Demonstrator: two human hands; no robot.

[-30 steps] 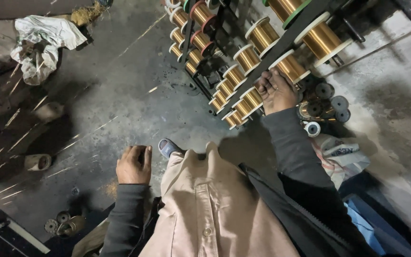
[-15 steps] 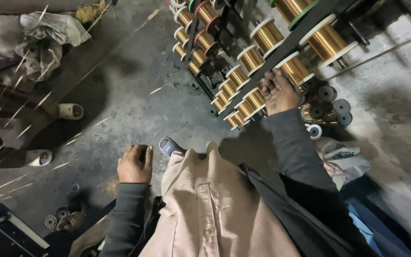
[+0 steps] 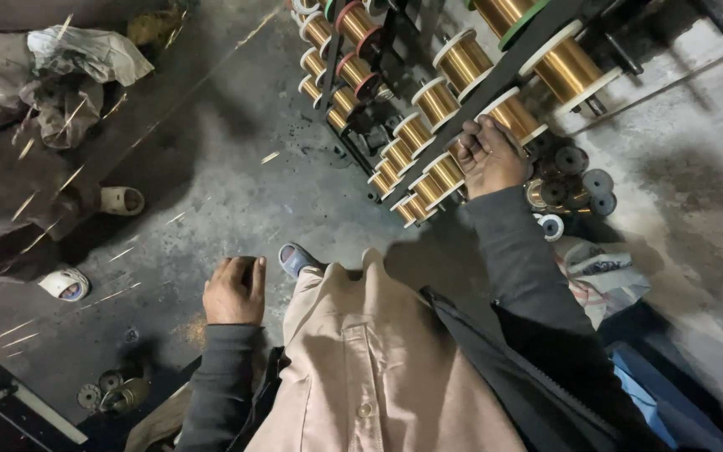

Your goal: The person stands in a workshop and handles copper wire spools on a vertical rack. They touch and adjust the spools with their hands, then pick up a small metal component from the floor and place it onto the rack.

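Note:
A dark metal rack (image 3: pixel 508 71) carries several spools of copper-coloured wire (image 3: pixel 437 100). My right hand (image 3: pixel 489 156) reaches out to it and rests on a spool (image 3: pixel 514 115) in the lower row, fingers curled over the wire. My left hand (image 3: pixel 234 290) hangs loosely at my side above the concrete floor, fingers bent, with nothing visible in it. Below me are my beige garment (image 3: pixel 361 360) and one blue slipper (image 3: pixel 297 258).
Small empty reels (image 3: pixel 575 180) lie by the foot of the rack. A crumpled bag (image 3: pixel 604 272) sits at the right. Two pale slippers (image 3: pixel 123 201) lie on the floor to the left, near cloth heaps (image 3: pixel 85 54). Metal parts (image 3: pixel 115 389) lie at bottom left.
The view has drifted slightly, shifting the floor and the rack in frame. My right hand stays on the rack's spools and my left hand stays hanging at my side.

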